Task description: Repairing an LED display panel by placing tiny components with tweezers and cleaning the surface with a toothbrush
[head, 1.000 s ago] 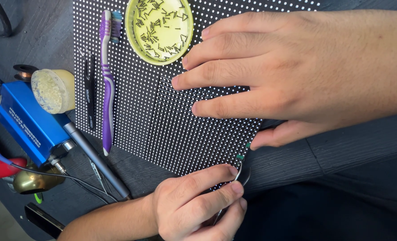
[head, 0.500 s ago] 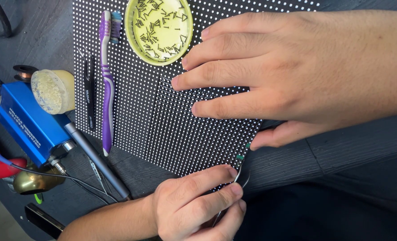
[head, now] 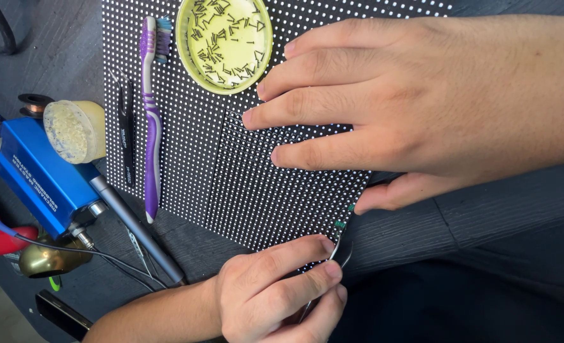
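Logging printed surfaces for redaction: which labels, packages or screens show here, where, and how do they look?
Blue box: far left, rectangular, small white print along its side.
Black tweezers: on the dotted panel's left edge, slim, faint white marking.
Dotted panel: centre, black with a white dot grid, unlit.

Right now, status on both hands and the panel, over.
Right hand flat on the dotted black panel, pinning it. Left hand grips tweezers at the panel's corner. Yellow dish and purple toothbrush lie on the panel, apart from the hands.

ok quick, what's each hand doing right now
Left hand: closed in a pinch grip on thin metal tweezers, tips at the edge of the dotted LED panel.
Right hand: open, fingers flat on the panel, holding nothing.
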